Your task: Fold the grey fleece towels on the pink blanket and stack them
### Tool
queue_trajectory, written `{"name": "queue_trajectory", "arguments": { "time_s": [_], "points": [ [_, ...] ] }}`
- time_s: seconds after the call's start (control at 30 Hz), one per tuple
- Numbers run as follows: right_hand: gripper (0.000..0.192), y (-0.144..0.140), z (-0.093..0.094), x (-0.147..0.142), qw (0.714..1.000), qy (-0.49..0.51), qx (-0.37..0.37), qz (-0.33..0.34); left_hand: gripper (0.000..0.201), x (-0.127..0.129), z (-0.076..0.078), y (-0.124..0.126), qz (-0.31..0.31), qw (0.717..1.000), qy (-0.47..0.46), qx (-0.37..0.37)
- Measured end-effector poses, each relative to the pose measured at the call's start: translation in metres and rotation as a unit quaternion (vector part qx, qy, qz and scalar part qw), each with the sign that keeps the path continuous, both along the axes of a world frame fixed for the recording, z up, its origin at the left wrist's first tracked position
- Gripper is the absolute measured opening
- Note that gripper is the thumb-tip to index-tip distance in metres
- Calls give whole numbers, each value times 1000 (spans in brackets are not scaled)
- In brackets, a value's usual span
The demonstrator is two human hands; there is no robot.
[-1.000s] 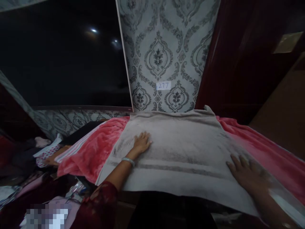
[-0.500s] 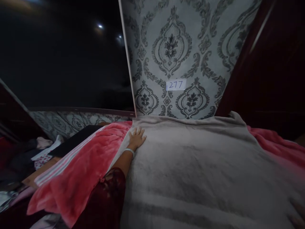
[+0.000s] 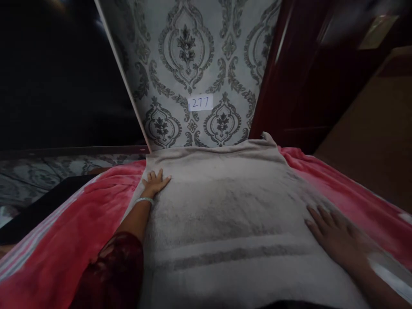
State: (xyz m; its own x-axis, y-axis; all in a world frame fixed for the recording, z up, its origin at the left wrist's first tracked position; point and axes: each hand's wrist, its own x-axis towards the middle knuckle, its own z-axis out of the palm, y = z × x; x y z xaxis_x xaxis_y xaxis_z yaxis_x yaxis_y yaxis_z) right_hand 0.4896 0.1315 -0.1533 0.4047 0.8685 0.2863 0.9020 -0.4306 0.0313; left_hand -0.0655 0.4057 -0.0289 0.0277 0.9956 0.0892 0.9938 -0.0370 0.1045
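We see a grey towel (image 3: 225,201) with darker stripes; a pinkish-red blanket (image 3: 64,231) beneath; grey damask wallpaper (image 3: 193,64) behind; a dark red lace sleeve (image 3: 112,274).

Just one head cam here, tilted forward and down over the grey towel (image 3: 225,214), pretty close up. It faces the patterned wall (image 3: 193,64) right behind the towel's far edge, with the 277 label (image 3: 200,103) roughly dead ahead, slightly left of centre.

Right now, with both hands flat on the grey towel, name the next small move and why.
Probably sweep the left hand and right hand outward: both lie open and flat on the grey towel, which is spread over the pink blanket and shows uneven dark streaks.
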Motion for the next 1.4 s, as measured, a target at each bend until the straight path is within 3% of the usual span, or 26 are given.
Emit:
{"name": "queue_trajectory", "arguments": {
  "time_s": [0.1, 0.2, 0.4, 0.5, 0.57, 0.63, 0.73, 0.8, 0.87, 1.0, 1.13, 1.23, 1.3, 1.4],
  "points": [
    [75, 1, 15, -12, 1000, 17, -9, -8, 46, 9, 7, -32, -19, 1000, 5, -14],
    [72, 1, 27, -20, 999, 25, -19, -6, 57, 39, 1, -72, -51, 998, 10, -44],
    [65, -7, 31, -12, 999, 32, -9, 27, 73, 116, -30, -191, -257, 958, 48, -117],
    [63, -7, 39, -17, 997, 31, -7, 75, 69, 126, -31, -244, -290, 947, 32, -136],
    [62, -2, 49, -34, 994, 47, -23, 98, 68, 130, -25, -264, -304, 941, 16, -150],
    [60, 5, 61, -65, 988, 64, -41, 136, 67, 138, -17, -271, -320, 936, -4, -147],
    [57, 15, 74, -120, 961, 68, -69, 258, 67, 159, -12, -266, -329, 940, -18, -89],
    [56, 17, 76, -146, 936, 72, -109, 328, 69, 172, -17, -259, -314, 947, -5, -71],
    [56, 13, 72, -157, 921, 78, -142, 353, 69, 178, -28, -257, -297, 951, 11, -83],
    [56, -9, 59, -151, 926, 100, -140, 337, 65, 169, -46, -268, -293, 954, 6, -66],
    [56, -24, 55, -150, 934, 103, -121, 321, 64, 157, -49, -279, -304, 952, 0, -44],
    [57, -16, 60, -143, 929, 109, -131, 329, 62, 154, -52, -277, -308, 951, -4, -15],
    [59, -6, 66, -118, 937, 114, -144, 298, 61, 152, -57, -273, -311, 950, -4, 11],
    [61, -6, 71, -50, 972, 111, -147, 143, 62, 152, -66, -265, -314, 949, 5, 38]
  ]
}}
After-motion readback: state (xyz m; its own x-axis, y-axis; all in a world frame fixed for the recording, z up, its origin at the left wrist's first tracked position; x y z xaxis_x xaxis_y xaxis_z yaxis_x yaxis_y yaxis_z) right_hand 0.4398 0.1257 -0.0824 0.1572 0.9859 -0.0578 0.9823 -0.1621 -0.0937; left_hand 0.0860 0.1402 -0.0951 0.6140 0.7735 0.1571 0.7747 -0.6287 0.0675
